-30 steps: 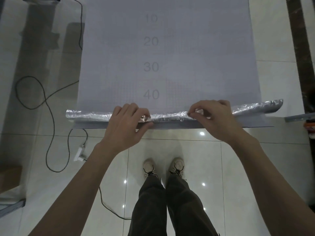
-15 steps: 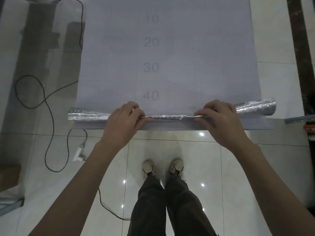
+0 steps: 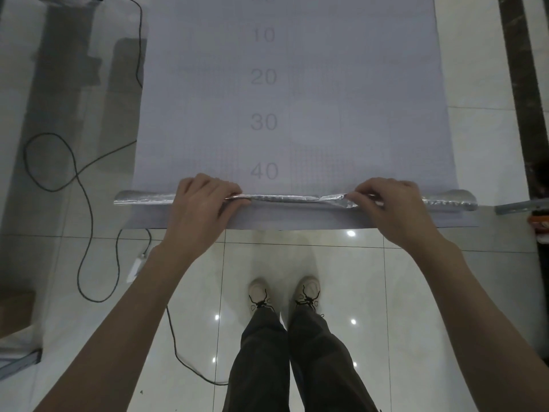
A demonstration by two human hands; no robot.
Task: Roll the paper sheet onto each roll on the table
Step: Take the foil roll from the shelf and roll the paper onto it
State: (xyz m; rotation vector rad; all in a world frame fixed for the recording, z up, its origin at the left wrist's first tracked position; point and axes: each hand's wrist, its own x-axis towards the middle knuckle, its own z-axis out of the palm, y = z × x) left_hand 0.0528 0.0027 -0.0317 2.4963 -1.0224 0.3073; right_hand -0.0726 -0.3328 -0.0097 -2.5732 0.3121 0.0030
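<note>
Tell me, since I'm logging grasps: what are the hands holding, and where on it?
The foil roll, pinched by both hands: left hand left of its middle, right hand right of its middle, ends free.

Table top (image 3: 208, 84): grey grid print, nos. 10–40 down centre. Foil roll (image 3: 285, 198) lies at 6 o'clock edge, running 9–3, ends overhanging both sides.

We see a silvery rolled sheet (image 3: 285, 198) lying across the near edge of the grey gridded surface (image 3: 356, 84). Our left grip (image 3: 202, 203) and right grip (image 3: 392, 206) both hold it with curled fingers, well apart. A black cable (image 3: 76, 173) lies on the tiled floor (image 3: 416, 278).
</note>
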